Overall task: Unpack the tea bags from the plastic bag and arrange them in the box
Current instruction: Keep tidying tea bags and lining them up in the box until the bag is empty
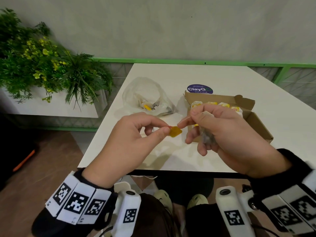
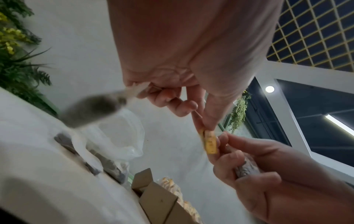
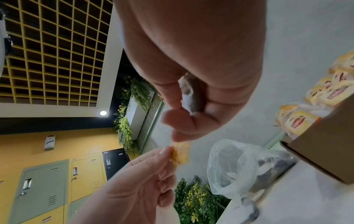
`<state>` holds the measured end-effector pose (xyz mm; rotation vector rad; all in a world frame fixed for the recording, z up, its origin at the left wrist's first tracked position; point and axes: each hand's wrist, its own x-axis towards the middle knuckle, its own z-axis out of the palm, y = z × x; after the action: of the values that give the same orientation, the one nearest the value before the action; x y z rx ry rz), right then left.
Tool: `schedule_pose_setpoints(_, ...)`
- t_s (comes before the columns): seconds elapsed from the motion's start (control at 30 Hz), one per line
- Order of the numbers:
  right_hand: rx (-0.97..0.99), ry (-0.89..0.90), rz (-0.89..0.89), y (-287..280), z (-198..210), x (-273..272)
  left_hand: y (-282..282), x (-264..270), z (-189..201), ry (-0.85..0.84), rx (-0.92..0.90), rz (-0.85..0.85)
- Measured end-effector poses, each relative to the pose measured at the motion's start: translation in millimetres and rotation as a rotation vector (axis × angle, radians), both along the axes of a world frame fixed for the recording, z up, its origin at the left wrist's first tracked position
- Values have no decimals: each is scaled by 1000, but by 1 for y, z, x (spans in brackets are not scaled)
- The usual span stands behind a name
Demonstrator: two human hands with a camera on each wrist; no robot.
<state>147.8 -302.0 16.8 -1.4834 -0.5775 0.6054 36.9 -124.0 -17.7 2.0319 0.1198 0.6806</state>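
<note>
Head view, tag: we see a small yellow paper tea-bag tag point(image 1: 175, 131) held above the white table point(image 1: 282, 120), between our two hands and in front of the box.
Left hand: our left hand point(image 1: 133, 139) pinches the tag's left edge between thumb and forefinger; the other fingers curl loosely under the palm.
Right hand: our right hand point(image 1: 229, 134) has its fingers curled round a greyish tea bag point(image 1: 207, 138) that lies in the palm, and a fingertip touches the tag's right edge.
Left wrist view: the tag point(image 2: 209, 142) sits upright between the fingertips of both hands, and a blurred grey tea bag point(image 2: 91, 110) hangs from the lower fingers of the left hand point(image 2: 184, 63); we cannot tell how it is gripped.
Box: an open brown cardboard box point(image 1: 256, 120) lies on the table just behind the right hand, flaps up, with a row of yellow-labelled tea bags point(image 1: 224, 105) inside along its far side.
Plastic bag: a clear crumpled plastic bag point(image 1: 147, 94) lies on the table left of the box, apart from it, mouth open, with a few tea bags in it.
Sticker: a round dark blue sticker point(image 1: 199, 89) lies just behind the box.
Surroundings: green artificial plants with yellow flowers point(image 1: 41, 60) stand to the left of the table in a white planter.
</note>
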Motion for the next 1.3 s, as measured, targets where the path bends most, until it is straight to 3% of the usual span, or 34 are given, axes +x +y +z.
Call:
schedule_pose_setpoints(0.43, -37, -279, 67, -3, 1, -10, -4, -1, 7, -22, -75, -57)
schedule_pose_setpoints(0.8, -113, -524, -90, 7, -13, -5, -15, -1, 7, -10, -252, -147)
schedule_pose_setpoints(0.9, -103, -475, -92, 4, -12, -2, -13, 0, 5, -50, -181, -106)
schedule_pose_setpoints(1.17, -66, -136, -20, -5, -5, 4, -5, -3, 5, -32, -1, 44)
schedule_pose_setpoints(1.3, -83, -114, -24, -5, -4, 4, -7, -4, 6, -19, 22, 54)
